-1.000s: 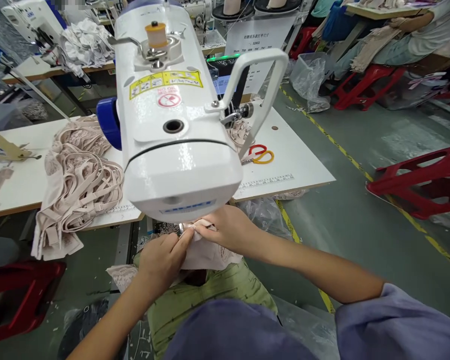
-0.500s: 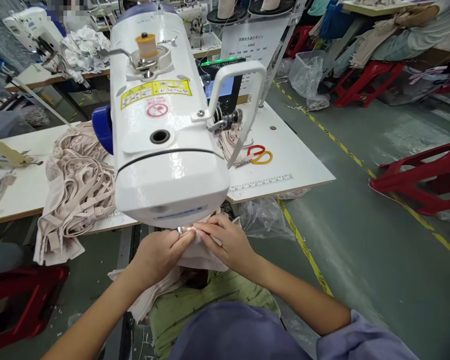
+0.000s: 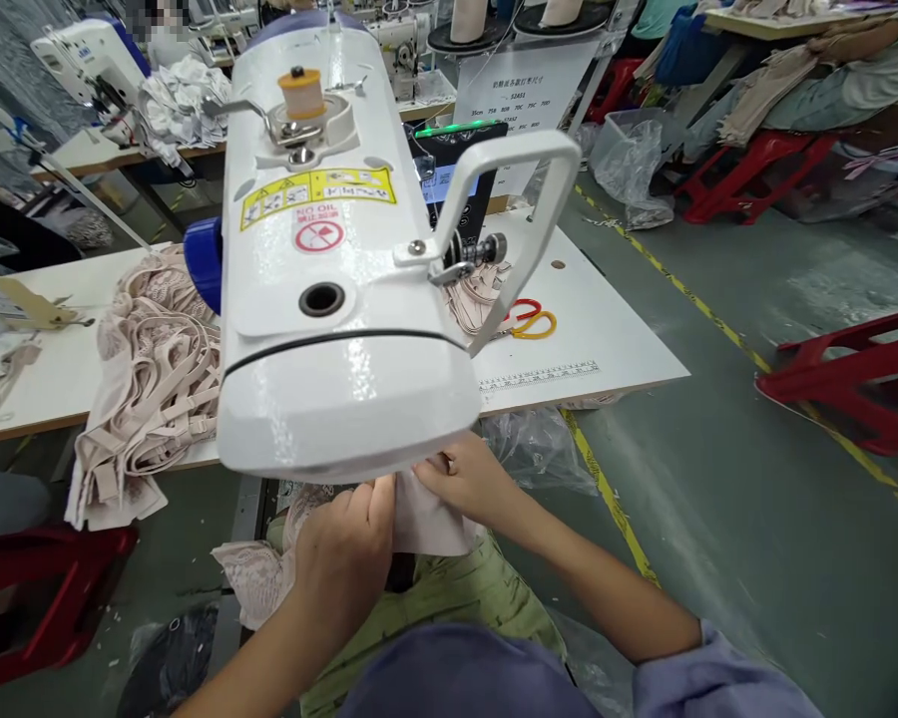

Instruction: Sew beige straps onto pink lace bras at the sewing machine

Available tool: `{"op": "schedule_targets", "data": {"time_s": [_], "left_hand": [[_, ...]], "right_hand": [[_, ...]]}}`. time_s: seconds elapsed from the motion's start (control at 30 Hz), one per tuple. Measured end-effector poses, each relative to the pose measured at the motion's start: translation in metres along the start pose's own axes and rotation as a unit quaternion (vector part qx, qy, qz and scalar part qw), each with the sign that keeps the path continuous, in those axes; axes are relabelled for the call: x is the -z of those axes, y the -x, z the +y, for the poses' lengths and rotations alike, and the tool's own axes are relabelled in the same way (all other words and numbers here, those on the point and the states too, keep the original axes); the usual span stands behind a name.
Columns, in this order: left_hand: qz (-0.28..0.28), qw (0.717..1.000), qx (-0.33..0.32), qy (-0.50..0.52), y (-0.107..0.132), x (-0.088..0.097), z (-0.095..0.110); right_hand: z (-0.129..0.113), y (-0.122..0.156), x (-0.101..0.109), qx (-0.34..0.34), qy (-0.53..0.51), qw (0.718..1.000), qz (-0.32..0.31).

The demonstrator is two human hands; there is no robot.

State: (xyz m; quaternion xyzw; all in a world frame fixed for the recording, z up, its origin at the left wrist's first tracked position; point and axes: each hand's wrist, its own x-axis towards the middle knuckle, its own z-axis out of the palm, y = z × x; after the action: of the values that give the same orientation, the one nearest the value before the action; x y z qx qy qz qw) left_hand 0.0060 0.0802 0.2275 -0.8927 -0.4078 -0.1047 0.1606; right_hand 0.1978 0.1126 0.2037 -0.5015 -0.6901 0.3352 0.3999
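Observation:
Below the front of a white sewing machine (image 3: 348, 399), both my hands grip a pale pink bra (image 3: 430, 524) with lace cups. My left hand (image 3: 348, 543) is closed on the fabric at its left, the knuckles toward me. Farther right, my right hand (image 3: 471, 484) pinches the upper part of the cloth, its fingertips partly hidden under the machine head. A lace cup (image 3: 250, 578) hangs to the left of my left wrist, over my lap. The needle and presser foot are out of sight behind the machine head.
A heap of pale pink bras (image 3: 154, 369) lies on the table left of the machine. Scissors (image 3: 531, 321) with red and yellow handles rest on the white table (image 3: 606, 344) at right, near a printed ruler. Red stools (image 3: 860, 379) stand on the floor both sides.
My hands were close together at the cloth's edge; now they are apart, the left lower and nearer me, the right farther under the machine head. The lace cup has come into view at left.

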Motion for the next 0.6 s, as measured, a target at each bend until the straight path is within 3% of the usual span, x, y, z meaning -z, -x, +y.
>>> {"op": "schedule_targets", "data": {"time_s": [0.23,0.6], "left_hand": [[0.009,1.000,0.030,-0.001,-0.005,0.000,0.002],[0.007,1.000,0.022,-0.019,0.002,-0.008,-0.003]], "right_hand": [[0.001,-0.020,0.006,-0.004,-0.031,0.999,-0.043],[0.001,-0.025,0.009,0.026,-0.054,0.997,-0.039]]}}
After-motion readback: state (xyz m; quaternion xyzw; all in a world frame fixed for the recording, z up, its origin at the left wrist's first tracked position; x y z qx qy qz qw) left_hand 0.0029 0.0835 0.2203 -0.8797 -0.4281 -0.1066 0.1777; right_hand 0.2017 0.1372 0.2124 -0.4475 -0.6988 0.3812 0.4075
